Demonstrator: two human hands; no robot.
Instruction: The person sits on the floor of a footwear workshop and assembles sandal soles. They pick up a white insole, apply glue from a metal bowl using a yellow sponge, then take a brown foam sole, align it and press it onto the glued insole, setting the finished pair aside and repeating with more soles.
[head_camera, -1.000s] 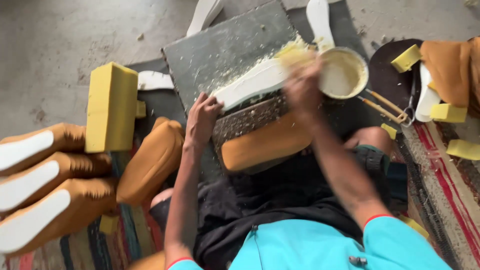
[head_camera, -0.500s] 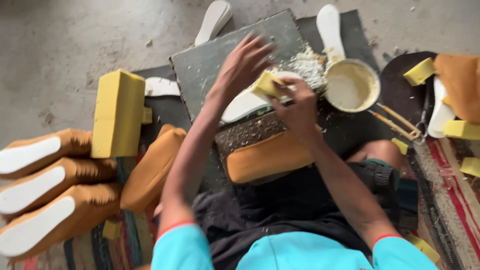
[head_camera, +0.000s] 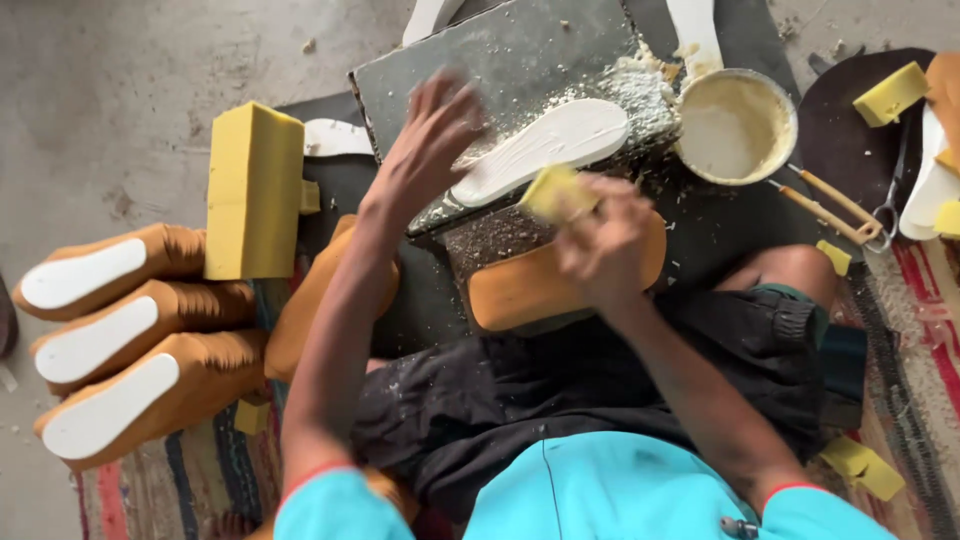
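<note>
A white shoe sole lies on a dark stone slab smeared with pale glue. My left hand hovers over the sole's left end, fingers apart, holding nothing. My right hand grips a small yellow sponge piece just below the sole. Under that hand a tan leather shoe upper rests on my lap. A round bowl of cream glue stands to the right of the slab.
A tall yellow foam block stands at the left, beside three tan shoes with white soles. Another tan upper lies by my left arm. Scissors and wooden sticks, yellow foam bits and more white soles sit at the right.
My right hand pulled back from the glue bowl and slab toward my lap with the sponge. My left hand lifted off the sole and moved up and left, uncovering it.
</note>
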